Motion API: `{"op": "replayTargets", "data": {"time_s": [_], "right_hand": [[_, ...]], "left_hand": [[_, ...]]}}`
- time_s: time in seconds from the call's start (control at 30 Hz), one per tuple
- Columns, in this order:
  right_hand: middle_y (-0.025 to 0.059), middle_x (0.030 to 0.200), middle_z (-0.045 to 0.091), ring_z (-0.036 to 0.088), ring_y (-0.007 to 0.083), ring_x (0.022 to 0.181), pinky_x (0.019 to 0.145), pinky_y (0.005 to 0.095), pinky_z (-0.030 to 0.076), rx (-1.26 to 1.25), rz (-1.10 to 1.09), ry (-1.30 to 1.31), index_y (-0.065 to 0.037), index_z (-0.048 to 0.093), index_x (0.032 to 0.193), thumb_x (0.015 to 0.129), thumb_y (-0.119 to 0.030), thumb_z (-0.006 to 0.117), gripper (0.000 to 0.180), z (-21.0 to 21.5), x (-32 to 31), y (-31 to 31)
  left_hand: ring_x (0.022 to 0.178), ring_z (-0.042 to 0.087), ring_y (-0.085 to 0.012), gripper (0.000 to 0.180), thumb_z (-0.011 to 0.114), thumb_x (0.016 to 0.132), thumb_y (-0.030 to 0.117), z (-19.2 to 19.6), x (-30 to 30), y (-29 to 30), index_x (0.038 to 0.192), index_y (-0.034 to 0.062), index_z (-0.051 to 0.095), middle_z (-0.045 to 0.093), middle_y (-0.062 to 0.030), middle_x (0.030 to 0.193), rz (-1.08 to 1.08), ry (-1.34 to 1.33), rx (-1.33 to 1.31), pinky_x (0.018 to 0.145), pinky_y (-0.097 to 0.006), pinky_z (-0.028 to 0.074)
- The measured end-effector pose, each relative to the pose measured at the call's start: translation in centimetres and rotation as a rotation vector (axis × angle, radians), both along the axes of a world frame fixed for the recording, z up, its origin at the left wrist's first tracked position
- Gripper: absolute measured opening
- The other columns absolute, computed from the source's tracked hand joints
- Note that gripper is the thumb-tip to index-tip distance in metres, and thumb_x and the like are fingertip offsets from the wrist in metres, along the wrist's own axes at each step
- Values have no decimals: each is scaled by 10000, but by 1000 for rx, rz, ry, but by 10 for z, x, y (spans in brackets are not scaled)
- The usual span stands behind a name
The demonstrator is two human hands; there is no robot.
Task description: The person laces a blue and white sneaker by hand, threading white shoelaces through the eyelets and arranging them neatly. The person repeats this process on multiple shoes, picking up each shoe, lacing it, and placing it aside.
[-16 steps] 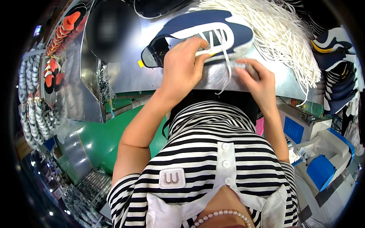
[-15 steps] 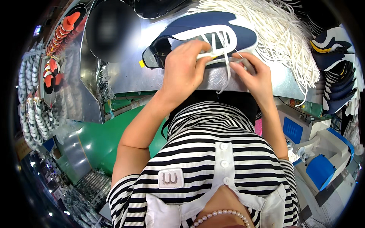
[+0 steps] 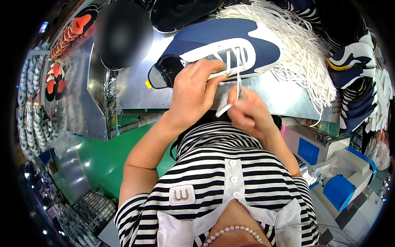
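Observation:
A navy and white shoe upper (image 3: 205,32) lies on its side on the metal table, with its dark collar to the left and a yellow tab there. White lacing crosses its white-edged eyelet opening in several rows. My left hand (image 3: 190,91) is closed on the near edge of that opening, thumb and fingers pinching it. Just below the upper, my right hand (image 3: 250,110) is closed round a white shoelace (image 3: 238,81), which runs taut from the eyelets down to the fingers. A loose length of the lace hangs beside that hand.
A large heap of white shoelaces (image 3: 294,61) covers the table's right part. Stacked navy and white uppers (image 3: 358,74) stand at far right, and black pieces (image 3: 181,14) lie at the back. Below right is a grey and blue machine (image 3: 339,181); red-orange shoe parts (image 3: 74,31) are at far left.
My right hand has moved down and left from beside the eyelets, drawing the shoelace tight toward me. My left hand still grips the upper's edge.

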State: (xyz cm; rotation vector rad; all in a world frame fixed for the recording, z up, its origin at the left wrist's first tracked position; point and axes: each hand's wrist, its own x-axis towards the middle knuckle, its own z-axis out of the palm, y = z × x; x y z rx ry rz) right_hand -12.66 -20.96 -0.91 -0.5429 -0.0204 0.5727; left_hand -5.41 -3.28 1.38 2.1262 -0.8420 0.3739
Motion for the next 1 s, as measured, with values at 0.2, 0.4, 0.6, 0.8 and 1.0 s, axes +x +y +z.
{"op": "replayTargets", "data": {"time_s": [0.2,0.4,0.6,0.8,1.0], "right_hand": [[67,859,594,554,124,699,613,268,431,-1250,-116,-600,0,658,921,875,-124,716,144,-16,-42,-12],[7,816,649,535,40,700,616,210,422,-1088,-579,-418,-34,693,1008,905,-106,686,126,-15,18,-13],[58,857,673,603,144,656,595,263,475,-1260,-741,-710,-11,676,1012,879,-46,693,139,-44,61,-8],[65,819,639,590,167,638,561,273,463,-1325,-770,-764,-32,679,988,869,-42,700,121,-54,67,-7],[59,814,631,571,160,621,545,274,447,-1317,-805,-755,-30,670,951,861,-39,710,100,-59,67,-9]], "left_hand": [[761,605,-312,268,720,816,57,-9,6,3,1070,9,646,633,-136,860,-22,71,114,684,-380,475],[829,648,-337,300,683,859,169,-22,16,-2,1126,35,657,666,-136,902,0,151,585,717,-411,509],[907,674,-335,366,690,870,255,-24,31,0,1152,28,641,704,-150,1005,-82,480,488,821,-393,517],[835,670,-289,407,779,798,300,-28,32,-2,1034,-6,652,703,-147,956,-65,617,338,781,-343,510],[743,634,-224,373,792,786,297,-36,29,-8,991,13,663,693,-112,872,28,562,385,726,-314,497]]}}
